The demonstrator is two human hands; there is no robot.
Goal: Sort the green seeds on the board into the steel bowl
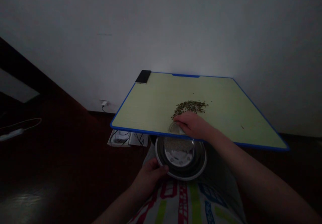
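The right hand lies palm down on a pale green tabletop with a bright blue edge, just at the near edge. Its fingers curve down toward a small round transparent dish, which sits partly beneath them; whether they grip it or only rest against it cannot be told. Directly beyond the fingers, a loose crescent of small dark green beans lies on the tabletop, touching or almost touching the hand, and a few stray beans sit apart from the heap. The left hand is lower, off the tabletop, its fingers closed around the rim of a stainless steel bowl, with the thumb hooked over the edge. The bowl rests above the person's lap, just below the near edge of the tabletop, and holds a layer of pale grains, with a bright patch of bare metal showing beside them. Below it is patterned fabric in white, red, green and blue. A black smartphone lies at the far left corner of the tabletop. Against the white wall is a plugged-in white charger, and a white box with dark cables sits on the floor beneath the tabletop.
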